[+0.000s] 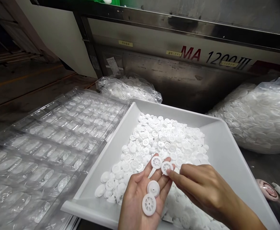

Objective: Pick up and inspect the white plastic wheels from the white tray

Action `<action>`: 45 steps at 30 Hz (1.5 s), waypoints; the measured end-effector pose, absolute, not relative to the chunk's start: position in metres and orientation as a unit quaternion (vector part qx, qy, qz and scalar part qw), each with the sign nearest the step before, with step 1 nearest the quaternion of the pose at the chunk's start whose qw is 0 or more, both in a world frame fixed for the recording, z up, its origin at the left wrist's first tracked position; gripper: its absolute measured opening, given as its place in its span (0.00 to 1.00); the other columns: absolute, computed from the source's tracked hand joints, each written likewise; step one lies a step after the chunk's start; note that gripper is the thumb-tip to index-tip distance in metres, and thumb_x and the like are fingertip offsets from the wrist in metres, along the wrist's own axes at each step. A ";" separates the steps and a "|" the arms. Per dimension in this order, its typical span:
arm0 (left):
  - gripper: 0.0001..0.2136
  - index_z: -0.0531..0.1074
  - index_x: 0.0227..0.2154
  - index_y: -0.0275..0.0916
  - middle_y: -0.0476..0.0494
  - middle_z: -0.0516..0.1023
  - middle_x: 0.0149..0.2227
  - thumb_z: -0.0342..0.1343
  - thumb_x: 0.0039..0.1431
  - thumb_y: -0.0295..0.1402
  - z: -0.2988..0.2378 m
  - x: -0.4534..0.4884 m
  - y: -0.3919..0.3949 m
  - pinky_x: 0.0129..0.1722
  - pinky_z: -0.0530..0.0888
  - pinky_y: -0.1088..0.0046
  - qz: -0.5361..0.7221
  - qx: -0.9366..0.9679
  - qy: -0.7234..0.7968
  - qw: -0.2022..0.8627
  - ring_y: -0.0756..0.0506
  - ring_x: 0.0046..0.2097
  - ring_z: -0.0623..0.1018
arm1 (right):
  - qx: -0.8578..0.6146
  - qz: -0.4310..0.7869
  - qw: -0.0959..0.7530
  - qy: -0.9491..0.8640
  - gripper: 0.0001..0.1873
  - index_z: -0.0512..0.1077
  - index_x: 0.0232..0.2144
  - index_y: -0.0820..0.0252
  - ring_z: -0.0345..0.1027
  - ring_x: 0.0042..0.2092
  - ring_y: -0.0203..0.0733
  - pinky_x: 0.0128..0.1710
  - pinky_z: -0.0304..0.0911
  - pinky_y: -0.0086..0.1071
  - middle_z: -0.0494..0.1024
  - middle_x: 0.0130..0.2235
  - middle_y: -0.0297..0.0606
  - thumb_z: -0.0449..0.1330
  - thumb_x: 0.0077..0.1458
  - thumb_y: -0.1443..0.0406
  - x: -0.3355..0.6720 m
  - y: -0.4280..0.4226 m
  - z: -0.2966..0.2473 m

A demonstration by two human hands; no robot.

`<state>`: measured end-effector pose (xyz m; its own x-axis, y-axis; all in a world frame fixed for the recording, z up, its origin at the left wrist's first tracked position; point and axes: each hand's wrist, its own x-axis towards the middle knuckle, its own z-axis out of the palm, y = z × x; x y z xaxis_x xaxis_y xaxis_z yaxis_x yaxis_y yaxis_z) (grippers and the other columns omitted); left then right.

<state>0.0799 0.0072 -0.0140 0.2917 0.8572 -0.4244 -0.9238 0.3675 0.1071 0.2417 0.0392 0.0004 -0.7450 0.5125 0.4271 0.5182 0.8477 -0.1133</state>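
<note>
L grip (140, 198) open, palm up, w/ white plastic spoked wheels (148, 204) lying on it; R grip (202, 188) pinching one wheel (166, 167) above white tray (226, 153) of loose wheels (159, 137), best handled singly, held flat.

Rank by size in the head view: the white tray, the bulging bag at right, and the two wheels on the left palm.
1. White tray
2. Bag of white discs
3. The two wheels on the left hand: they look alike, so unranked.
</note>
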 end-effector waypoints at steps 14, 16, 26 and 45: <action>0.26 0.53 0.58 0.33 0.30 0.71 0.52 0.46 0.56 0.30 -0.013 0.079 0.007 0.58 0.62 0.57 0.555 -0.077 0.286 0.778 0.39 0.54 0.71 | -0.294 0.029 0.234 -0.926 0.08 0.70 0.40 0.67 0.49 0.23 0.33 0.21 0.44 0.32 0.60 0.24 0.31 0.55 0.58 0.75 0.241 0.036 -0.001; 0.25 0.54 0.58 0.33 0.30 0.71 0.53 0.47 0.56 0.30 -0.014 0.078 0.007 0.59 0.61 0.58 0.555 -0.069 0.294 0.775 0.40 0.54 0.71 | -0.283 0.041 0.232 -0.930 0.08 0.71 0.40 0.67 0.48 0.23 0.33 0.20 0.42 0.32 0.59 0.23 0.30 0.55 0.57 0.75 0.239 0.033 0.000; 0.25 0.52 0.59 0.36 0.34 0.73 0.52 0.43 0.59 0.36 -0.016 0.077 0.007 0.60 0.57 0.58 0.550 -0.103 0.265 0.785 0.41 0.53 0.72 | -0.237 0.058 0.195 -0.950 0.13 0.71 0.40 0.70 0.58 0.23 0.36 0.17 0.50 0.32 0.67 0.24 0.34 0.47 0.60 0.74 0.216 0.023 -0.003; 0.24 0.46 0.61 0.33 0.36 0.75 0.49 0.38 0.63 0.34 -0.018 0.086 0.003 0.60 0.56 0.63 0.526 -0.072 0.252 0.809 0.43 0.54 0.71 | -0.400 0.075 0.368 -0.836 0.08 0.72 0.37 0.67 0.59 0.21 0.32 0.17 0.54 0.27 0.67 0.22 0.33 0.53 0.59 0.73 0.196 0.019 -0.024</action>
